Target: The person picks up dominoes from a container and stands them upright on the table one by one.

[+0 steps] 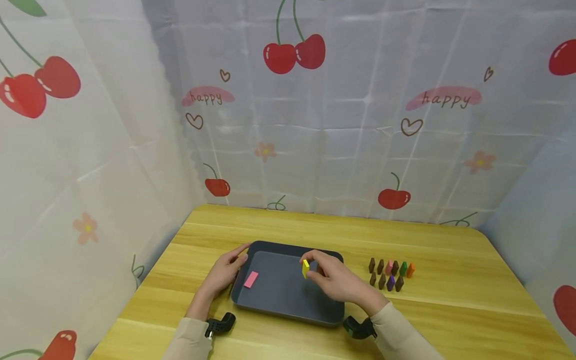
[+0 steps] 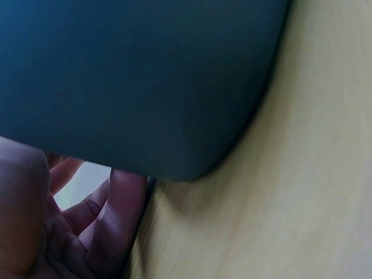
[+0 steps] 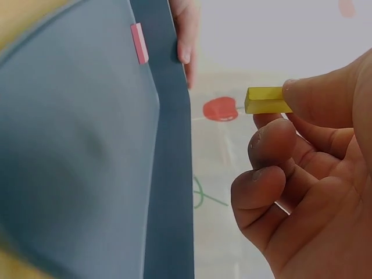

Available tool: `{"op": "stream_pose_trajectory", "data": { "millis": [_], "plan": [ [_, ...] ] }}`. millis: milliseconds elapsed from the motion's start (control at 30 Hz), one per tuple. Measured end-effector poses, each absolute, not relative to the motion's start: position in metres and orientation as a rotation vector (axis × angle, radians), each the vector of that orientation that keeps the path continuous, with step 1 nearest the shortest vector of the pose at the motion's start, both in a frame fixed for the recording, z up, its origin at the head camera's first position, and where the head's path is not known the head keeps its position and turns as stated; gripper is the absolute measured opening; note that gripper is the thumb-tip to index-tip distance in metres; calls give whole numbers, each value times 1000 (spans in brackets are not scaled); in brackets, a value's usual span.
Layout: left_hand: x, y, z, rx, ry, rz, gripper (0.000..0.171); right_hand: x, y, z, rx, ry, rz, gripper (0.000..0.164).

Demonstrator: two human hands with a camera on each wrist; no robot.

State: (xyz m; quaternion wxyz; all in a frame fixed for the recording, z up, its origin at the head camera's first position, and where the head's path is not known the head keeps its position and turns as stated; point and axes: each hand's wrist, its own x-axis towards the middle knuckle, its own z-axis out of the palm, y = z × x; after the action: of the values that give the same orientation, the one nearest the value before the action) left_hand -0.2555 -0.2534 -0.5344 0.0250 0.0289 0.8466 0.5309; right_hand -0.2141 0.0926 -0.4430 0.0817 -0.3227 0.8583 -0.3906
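My right hand [image 1: 335, 277] pinches a small yellow block [image 1: 305, 269] between thumb and fingers, over the right half of a dark grey tray [image 1: 288, 314]. The right wrist view shows the yellow block [image 3: 267, 100] jutting past the thumb tip, the other fingers curled below it. A pink block [image 1: 251, 280] lies flat inside the tray near its left side. At the tray's left wall, my left hand [image 1: 225, 272] grips the edge, with the thumb near the rim. In the left wrist view, the left fingers [image 2: 119, 215] bend against the tray's outer side, partly hidden by it.
To the right of the tray, several small blocks [image 1: 390, 283] stand upright in two rows on the wooden table [image 1: 450, 295]: brown, pink, green, orange and purple. A cherry-printed curtain [image 1: 324, 165] encloses the table at the back and sides.
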Motion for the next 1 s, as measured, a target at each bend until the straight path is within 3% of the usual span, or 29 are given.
{"op": "stream_pose_trajectory", "data": {
  "millis": [1000],
  "plan": [
    [-256, -253, -534, 60, 2594, 1642, 42, -188, 157, -453, -845, 2618, -1242, 23]
  ]
}}
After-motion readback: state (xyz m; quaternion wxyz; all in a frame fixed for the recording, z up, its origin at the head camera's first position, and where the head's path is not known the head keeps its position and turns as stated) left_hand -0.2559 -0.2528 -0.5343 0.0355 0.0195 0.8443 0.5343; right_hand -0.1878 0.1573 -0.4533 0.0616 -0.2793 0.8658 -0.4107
